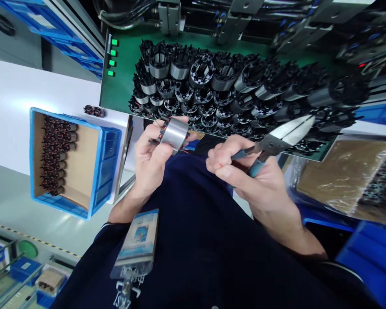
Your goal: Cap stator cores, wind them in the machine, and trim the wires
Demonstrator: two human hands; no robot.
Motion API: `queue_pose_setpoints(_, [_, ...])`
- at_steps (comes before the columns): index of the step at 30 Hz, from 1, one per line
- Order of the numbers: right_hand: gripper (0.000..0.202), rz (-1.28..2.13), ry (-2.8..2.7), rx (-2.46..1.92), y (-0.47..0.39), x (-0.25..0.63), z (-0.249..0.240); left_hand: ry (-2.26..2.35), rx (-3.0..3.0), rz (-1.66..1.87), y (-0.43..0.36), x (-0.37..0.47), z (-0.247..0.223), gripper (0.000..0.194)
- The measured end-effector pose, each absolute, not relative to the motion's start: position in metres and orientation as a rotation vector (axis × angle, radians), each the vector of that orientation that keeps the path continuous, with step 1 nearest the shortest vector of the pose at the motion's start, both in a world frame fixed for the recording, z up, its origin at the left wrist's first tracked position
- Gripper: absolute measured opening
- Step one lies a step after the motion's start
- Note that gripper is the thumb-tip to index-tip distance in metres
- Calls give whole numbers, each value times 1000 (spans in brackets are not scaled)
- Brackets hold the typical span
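Note:
My left hand [151, 156] is closed around a motor stator [175, 134], a shiny metal ring with black plastic ends and orange-red windings. A thin red wire runs from the stator's lower right side toward my other hand. In my right hand [247, 171] lie diagonal cutting pliers [276, 141] with blue handles, their jaws pointing up and right. The right thumb and forefinger pinch together at the left; a bit of red shows there, perhaps the wire's end. Just beyond both hands, several black and silver stator cores [202, 71] stand in rows on a green work surface [120, 88].
At the left a blue crate [99, 167] holds several wound stators [53, 154], with two more stators [94, 111] beside it. Machine parts [244, 17] overhang the far edge. Four green buttons [112, 62] sit at the surface's left. A plastic-lined box [331, 176] is at the right.

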State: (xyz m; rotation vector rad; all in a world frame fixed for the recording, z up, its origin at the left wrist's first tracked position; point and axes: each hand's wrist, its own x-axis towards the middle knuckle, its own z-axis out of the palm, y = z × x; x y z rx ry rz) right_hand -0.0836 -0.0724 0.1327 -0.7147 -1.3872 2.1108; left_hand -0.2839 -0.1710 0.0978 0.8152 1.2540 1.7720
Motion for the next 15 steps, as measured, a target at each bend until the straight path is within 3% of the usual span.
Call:
queue_pose_setpoints(8, [8,1692,-1608,-914,-74,-71,128,1365,833,1706,-165,-282,94,51])
queue_pose_setpoints(15, [11,1595,-1592,-992,-73,-70,123,1428,1024,1692,-158,-274,94,47])
